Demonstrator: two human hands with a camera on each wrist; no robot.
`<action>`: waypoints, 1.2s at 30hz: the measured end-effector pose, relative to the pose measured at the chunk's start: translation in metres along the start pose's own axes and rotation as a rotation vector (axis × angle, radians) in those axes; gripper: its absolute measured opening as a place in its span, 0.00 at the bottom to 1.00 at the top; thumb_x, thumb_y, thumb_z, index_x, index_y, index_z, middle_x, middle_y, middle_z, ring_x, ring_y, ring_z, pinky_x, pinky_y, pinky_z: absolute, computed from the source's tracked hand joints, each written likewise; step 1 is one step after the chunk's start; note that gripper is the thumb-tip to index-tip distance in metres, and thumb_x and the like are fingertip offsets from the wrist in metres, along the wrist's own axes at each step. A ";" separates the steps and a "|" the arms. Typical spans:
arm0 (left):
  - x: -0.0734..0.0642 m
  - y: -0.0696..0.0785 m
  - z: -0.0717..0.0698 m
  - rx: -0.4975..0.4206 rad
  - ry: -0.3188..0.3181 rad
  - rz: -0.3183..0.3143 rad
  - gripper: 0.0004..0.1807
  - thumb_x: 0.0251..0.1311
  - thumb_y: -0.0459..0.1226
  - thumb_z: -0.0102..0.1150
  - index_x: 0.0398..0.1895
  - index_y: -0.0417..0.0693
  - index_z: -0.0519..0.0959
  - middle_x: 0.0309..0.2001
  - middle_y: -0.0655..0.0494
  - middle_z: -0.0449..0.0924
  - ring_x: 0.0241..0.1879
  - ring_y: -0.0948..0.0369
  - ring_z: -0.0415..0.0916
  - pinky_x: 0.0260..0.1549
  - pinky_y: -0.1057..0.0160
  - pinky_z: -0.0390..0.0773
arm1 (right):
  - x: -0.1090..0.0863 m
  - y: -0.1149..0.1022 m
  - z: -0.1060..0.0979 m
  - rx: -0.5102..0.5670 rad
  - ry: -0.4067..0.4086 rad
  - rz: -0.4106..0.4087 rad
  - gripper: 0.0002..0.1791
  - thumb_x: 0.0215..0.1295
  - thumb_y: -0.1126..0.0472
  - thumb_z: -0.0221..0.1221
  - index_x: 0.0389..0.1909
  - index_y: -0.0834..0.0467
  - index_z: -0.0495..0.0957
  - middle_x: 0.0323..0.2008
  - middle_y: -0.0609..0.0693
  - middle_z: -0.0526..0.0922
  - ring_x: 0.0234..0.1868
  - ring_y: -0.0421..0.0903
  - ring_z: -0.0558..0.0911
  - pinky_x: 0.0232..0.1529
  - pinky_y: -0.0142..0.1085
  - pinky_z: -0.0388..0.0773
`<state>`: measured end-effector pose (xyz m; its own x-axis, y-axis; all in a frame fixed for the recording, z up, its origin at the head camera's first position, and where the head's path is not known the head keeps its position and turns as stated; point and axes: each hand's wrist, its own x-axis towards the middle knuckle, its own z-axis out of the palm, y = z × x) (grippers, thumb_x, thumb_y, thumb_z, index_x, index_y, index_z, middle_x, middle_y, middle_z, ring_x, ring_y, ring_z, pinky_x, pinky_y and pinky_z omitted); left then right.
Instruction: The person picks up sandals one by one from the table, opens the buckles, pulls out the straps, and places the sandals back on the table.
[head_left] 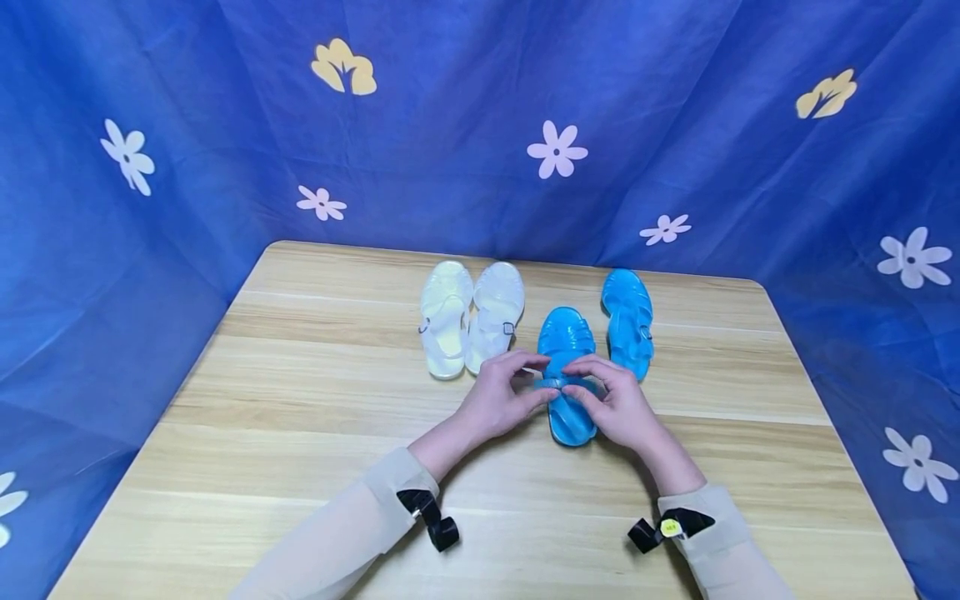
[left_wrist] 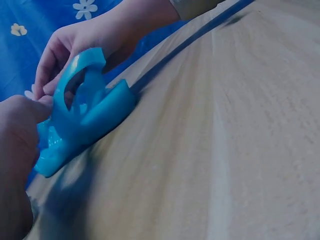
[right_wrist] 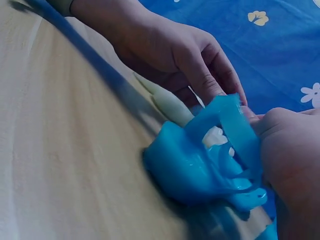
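A blue jelly sandal (head_left: 567,332) lies on the table, toe pointing to the far side, with both hands at its ankle strap (head_left: 558,383). From the left side my left hand (head_left: 495,396) pinches the strap between thumb and fingers. My right hand (head_left: 618,404) pinches it from the right, the two thumb tips close together. In the left wrist view the strap (left_wrist: 64,85) arches up above the sandal's heel (left_wrist: 112,107). The right wrist view shows the same raised strap (right_wrist: 242,135) between the hands; the fingers partly hide where its ends meet.
Another blue sandal (head_left: 630,312) lies at the back right, close to my right hand's fingers. Two whitish sandals, one on the left (head_left: 444,333) and one on the right (head_left: 498,300), stand side by side behind my left hand. A blue flowered cloth (head_left: 465,125) hangs behind the wooden table (head_left: 300,400).
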<state>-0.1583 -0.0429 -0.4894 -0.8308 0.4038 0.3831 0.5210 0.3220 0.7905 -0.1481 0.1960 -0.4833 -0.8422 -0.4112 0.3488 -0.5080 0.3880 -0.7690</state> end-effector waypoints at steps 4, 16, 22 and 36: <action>0.005 0.002 -0.004 0.054 -0.056 0.045 0.20 0.65 0.40 0.75 0.57 0.43 0.86 0.53 0.56 0.87 0.52 0.60 0.84 0.53 0.61 0.83 | 0.004 -0.002 -0.005 -0.097 -0.095 0.022 0.13 0.77 0.60 0.64 0.58 0.56 0.85 0.56 0.45 0.85 0.62 0.46 0.81 0.65 0.50 0.77; 0.011 0.003 -0.008 0.107 -0.192 0.104 0.16 0.70 0.42 0.71 0.56 0.46 0.88 0.53 0.56 0.88 0.56 0.63 0.82 0.57 0.63 0.80 | 0.014 0.000 -0.006 0.050 -0.177 0.027 0.07 0.78 0.63 0.63 0.38 0.50 0.84 0.41 0.44 0.85 0.47 0.47 0.81 0.51 0.47 0.79; 0.011 0.002 -0.007 0.079 -0.136 0.127 0.12 0.68 0.38 0.73 0.52 0.47 0.88 0.49 0.58 0.89 0.53 0.65 0.83 0.54 0.66 0.81 | 0.017 -0.004 -0.005 0.058 -0.230 0.104 0.07 0.81 0.59 0.59 0.39 0.49 0.84 0.40 0.43 0.84 0.45 0.48 0.79 0.47 0.42 0.77; 0.014 0.000 -0.003 0.092 -0.113 0.207 0.09 0.68 0.38 0.72 0.48 0.45 0.90 0.46 0.57 0.90 0.49 0.66 0.85 0.50 0.67 0.82 | 0.015 0.012 -0.005 0.199 -0.209 0.163 0.09 0.80 0.63 0.59 0.38 0.52 0.86 0.40 0.46 0.87 0.48 0.51 0.82 0.56 0.46 0.77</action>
<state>-0.1704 -0.0399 -0.4825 -0.6800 0.5609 0.4722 0.6976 0.2967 0.6522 -0.1678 0.1982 -0.4848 -0.8437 -0.5253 0.1108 -0.3066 0.3021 -0.9026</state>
